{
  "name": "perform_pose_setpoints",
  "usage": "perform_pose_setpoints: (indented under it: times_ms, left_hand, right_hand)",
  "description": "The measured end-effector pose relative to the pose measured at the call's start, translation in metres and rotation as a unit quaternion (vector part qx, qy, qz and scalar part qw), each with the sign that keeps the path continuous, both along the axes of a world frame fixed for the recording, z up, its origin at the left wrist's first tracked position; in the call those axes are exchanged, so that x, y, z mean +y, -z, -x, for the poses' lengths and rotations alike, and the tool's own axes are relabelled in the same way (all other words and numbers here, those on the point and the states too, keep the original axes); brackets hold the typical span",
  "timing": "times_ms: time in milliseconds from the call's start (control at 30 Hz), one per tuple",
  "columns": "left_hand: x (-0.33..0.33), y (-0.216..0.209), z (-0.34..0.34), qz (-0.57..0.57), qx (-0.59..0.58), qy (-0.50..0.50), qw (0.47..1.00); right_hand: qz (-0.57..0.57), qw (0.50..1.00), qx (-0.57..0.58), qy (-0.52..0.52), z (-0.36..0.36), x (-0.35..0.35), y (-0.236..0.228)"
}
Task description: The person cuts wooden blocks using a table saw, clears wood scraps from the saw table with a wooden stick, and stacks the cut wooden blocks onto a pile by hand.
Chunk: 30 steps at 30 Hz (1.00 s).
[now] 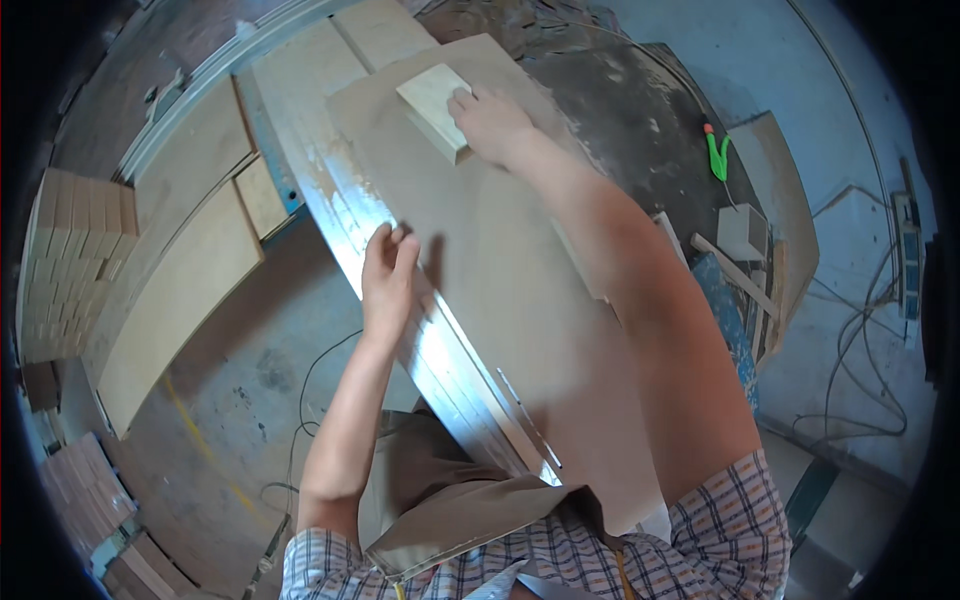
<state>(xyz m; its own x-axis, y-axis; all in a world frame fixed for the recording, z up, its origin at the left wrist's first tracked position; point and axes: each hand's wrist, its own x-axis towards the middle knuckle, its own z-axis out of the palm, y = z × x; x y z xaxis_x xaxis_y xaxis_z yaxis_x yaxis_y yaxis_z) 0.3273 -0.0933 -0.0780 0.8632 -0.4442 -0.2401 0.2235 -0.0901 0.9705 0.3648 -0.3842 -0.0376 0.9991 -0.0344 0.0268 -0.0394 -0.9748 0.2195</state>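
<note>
My right hand (492,125) reaches to the far end of the work surface. Its fingers are closed over the right edge of a pale rectangular wooden block (432,98), which rests on a brown sheet (500,240). My left hand (388,280) is above the shiny metal rail (425,335) along the sheet's left side. Its fingers are loosely bent and apart, with nothing visible between them. Nearer to me, a thin rod-like piece (528,415) lies along the sheet's left edge.
Stacked wooden blocks (75,265) stand at the far left beside a pale board (185,290). On the right are a dark worktop (640,125), a green tool (717,155), a white box (742,233) and loose cables (860,340). Another cable (300,425) trails over the floor at left.
</note>
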Motion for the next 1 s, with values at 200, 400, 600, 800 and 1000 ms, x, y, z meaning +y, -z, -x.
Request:
perform_pose_setpoints:
  times_ms: [200,400,600,800,1000]
  left_hand:
    - [-0.01,-0.011,-0.058,-0.022,0.153,-0.036,0.987]
    - [-0.024,0.009,-0.048,-0.166,-0.006,0.005,0.986]
    - [-0.016,0.003,-0.059,-0.169,0.066,0.054,0.982]
    - [0.008,0.011,-0.063,-0.051,0.174,0.016,0.983]
    - [0.078,-0.042,-0.049,0.097,0.267,-0.009,0.959]
  right_hand:
    - [-0.072,0.995,-0.053,-0.049,0.024,0.11,0.007]
    - [-0.268,0.947,-0.174,0.03,0.038,0.111,-0.001]
    - [-0.605,0.73,0.038,0.316,0.028,0.115,-0.017]
    - [-0.56,0.754,0.027,0.342,0.021,0.132,-0.002]
    - [-0.635,0.692,0.047,0.34,0.028,0.2,-0.068]
